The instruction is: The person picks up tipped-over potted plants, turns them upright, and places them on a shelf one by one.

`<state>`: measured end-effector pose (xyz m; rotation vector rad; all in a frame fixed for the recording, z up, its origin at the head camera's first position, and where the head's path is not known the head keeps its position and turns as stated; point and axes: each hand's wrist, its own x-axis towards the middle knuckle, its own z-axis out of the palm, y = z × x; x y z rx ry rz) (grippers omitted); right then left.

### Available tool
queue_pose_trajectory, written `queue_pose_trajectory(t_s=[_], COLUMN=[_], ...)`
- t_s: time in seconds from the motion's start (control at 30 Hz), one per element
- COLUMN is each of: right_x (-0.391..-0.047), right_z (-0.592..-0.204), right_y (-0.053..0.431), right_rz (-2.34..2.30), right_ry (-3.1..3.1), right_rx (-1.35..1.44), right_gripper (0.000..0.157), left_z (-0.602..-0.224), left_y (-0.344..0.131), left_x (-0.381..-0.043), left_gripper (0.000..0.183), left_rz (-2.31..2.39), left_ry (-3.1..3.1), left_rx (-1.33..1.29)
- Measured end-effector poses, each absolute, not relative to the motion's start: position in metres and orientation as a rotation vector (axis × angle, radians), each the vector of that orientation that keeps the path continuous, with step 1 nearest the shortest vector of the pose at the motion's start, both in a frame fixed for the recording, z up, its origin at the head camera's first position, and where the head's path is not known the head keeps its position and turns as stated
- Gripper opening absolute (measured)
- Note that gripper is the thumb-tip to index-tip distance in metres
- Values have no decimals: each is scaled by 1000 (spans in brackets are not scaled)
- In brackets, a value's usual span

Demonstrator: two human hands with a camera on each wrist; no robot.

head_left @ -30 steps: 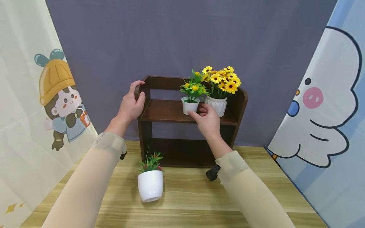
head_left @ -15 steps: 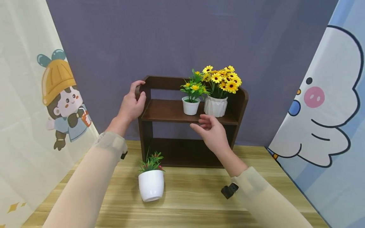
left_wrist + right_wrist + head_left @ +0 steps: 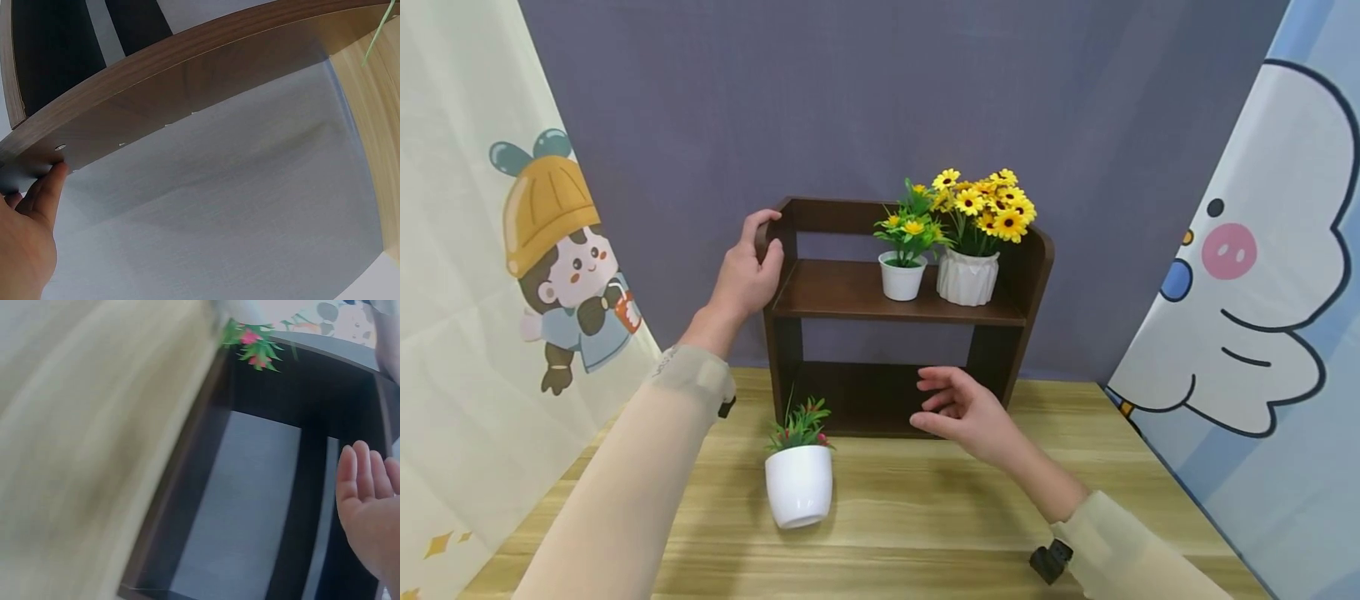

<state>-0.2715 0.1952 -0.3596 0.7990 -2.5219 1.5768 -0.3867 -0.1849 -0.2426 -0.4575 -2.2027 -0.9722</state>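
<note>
A small dark brown two-tier shelf (image 3: 842, 287) stands on the wooden table. My left hand (image 3: 745, 275) grips the top of its left side panel, thumb and fingers on either side. On the upper tier a small white pot with yellow-flowered greenery (image 3: 902, 279) stands left of a larger white ridged pot of yellow daisy-like flowers (image 3: 967, 279). My right hand (image 3: 966, 417) hovers in front of the lower tier, holding nothing, fingers loosely bent and thumb apart. On the table before the shelf, a white potted plant with red blooms (image 3: 799, 487) lies tipped, its base toward me.
Wood-grain tabletop (image 3: 917, 517) spreads in front of the shelf. A grey-purple curtain (image 3: 880, 100) hangs behind. Printed cloth panels flank the table, a cartoon child (image 3: 568, 258) on the left and a white cartoon figure (image 3: 1247, 242) on the right.
My right hand has let go of the small yellow-flowered pot and moved down and toward me, away from the upper tier. The left hand has stayed on the side panel.
</note>
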Motion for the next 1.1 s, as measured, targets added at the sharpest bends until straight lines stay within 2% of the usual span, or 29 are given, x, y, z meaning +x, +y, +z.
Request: queue_pose_trajectory(t_s=[0.43, 1.1], right_x=[-263, -253], right_z=[-406, -447], right_y=[195, 134], right_rz=[1692, 1823], right_ry=[-2558, -2744], right_rx=[1000, 1000], right_gripper=[62, 73], left_z=[-242, -242], left_y=[-185, -184], left_x=[-388, -388], left_gripper=[47, 47], left_rz=[-976, -1007], left_ry=[-2202, -2210], left_rx=[-454, -431])
